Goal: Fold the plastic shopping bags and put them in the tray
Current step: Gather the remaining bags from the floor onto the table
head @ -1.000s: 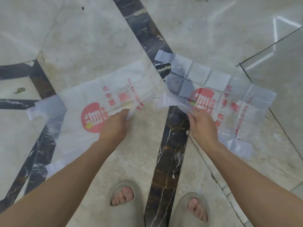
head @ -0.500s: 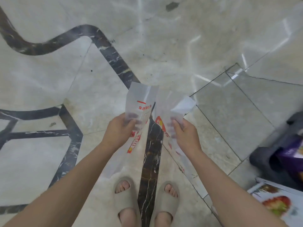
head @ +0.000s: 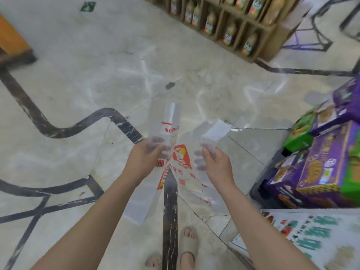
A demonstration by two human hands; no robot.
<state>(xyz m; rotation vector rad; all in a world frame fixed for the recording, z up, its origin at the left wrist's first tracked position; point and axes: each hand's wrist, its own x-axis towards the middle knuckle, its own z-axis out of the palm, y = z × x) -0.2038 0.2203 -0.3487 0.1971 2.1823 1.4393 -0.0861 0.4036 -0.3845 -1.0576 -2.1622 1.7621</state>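
Up off the grey marble floor now, the left hand clutches one translucent red-printed plastic bag. The right hand clutches a second bag.

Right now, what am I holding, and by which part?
The left hand grips the left plastic bag around its middle; the right hand grips the right plastic bag just below its upper end.

Views: one, head | Mount: on my head, above the dark floor strip | Facing: forward and down, wide-angle | Range: near; my left hand left of the strip, my right hand right of it, bottle shelf well beyond.
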